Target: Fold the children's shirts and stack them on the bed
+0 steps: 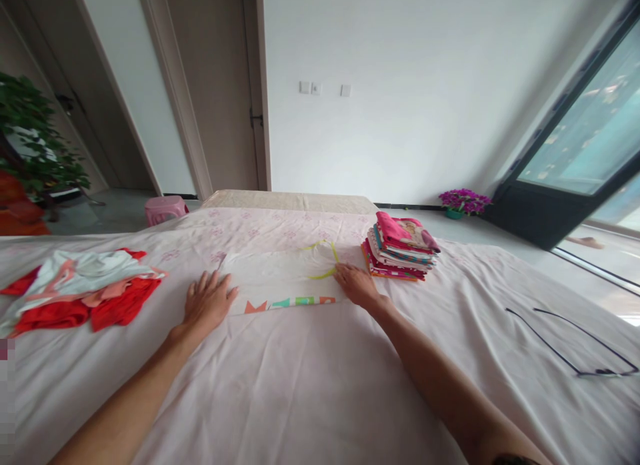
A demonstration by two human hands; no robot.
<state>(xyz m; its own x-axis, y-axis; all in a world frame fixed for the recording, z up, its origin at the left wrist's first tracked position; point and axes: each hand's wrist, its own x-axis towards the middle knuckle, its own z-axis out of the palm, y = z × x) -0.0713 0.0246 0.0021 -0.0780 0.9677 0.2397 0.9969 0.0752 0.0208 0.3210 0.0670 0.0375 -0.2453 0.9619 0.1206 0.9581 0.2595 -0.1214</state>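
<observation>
A white shirt (273, 275) with yellow neck trim lies folded lengthwise in a flat strip on the bed. Orange, teal and green printed shapes run along its near edge. At the shirt's left end, my left hand (209, 298) rests flat with its fingers apart. My right hand (356, 283) lies over the right end beside the yellow trim, fingers stretched out and partly overlapping. Just beyond that hand stands a stack of folded clothes (397, 251), pink on top. Red and white clothes (83, 288) lie in a loose pile to the left.
A pale pink sheet (300, 391) with creases covers the bed. Glasses (575, 370) lie on it at the right. Behind are a pink stool (167, 210), a pot of purple flowers (464, 201) and a leafy plant (35, 131).
</observation>
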